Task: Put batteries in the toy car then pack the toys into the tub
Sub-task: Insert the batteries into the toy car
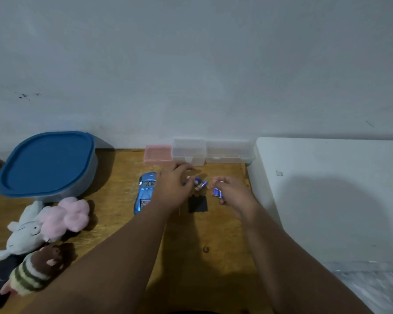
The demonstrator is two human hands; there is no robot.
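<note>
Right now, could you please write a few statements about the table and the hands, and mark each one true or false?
1. The tub has its blue lid on. True.
2. The right hand holds blue batteries. True.
3. The toy car is red. False: it is blue and lies on the table beside the left hand.
4. The soft toys are packed inside the tub. False: they lie on the table in front of it.
5. Three small plastic boxes stand along the wall. True.
</note>
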